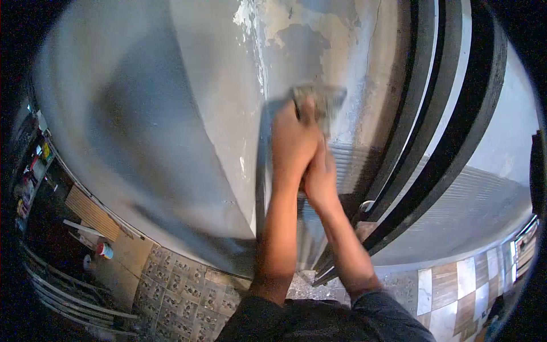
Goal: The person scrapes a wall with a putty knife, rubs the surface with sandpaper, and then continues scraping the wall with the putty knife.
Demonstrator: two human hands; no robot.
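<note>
A wide, stained putty knife [325,104], blurred by motion, is up against a wall with peeling paint [296,51]. My left hand [292,137] is wrapped around it just below the blade, with the thumb or a finger lying along the blade. Lower down, my right hand [321,176] closes on the handle end, close against the left hand. The fingers hide most of the handle. Around the blade the wall shows white flaked streaks and bare grey and tan patches.
Dark vertical bars [450,137] curve past on the right, close to my right arm. Patterned floor tiles [182,285] lie below left, wood-and-white tiles [456,290] below right. A small red-and-white bucket [104,251] stands far left near boards [91,211].
</note>
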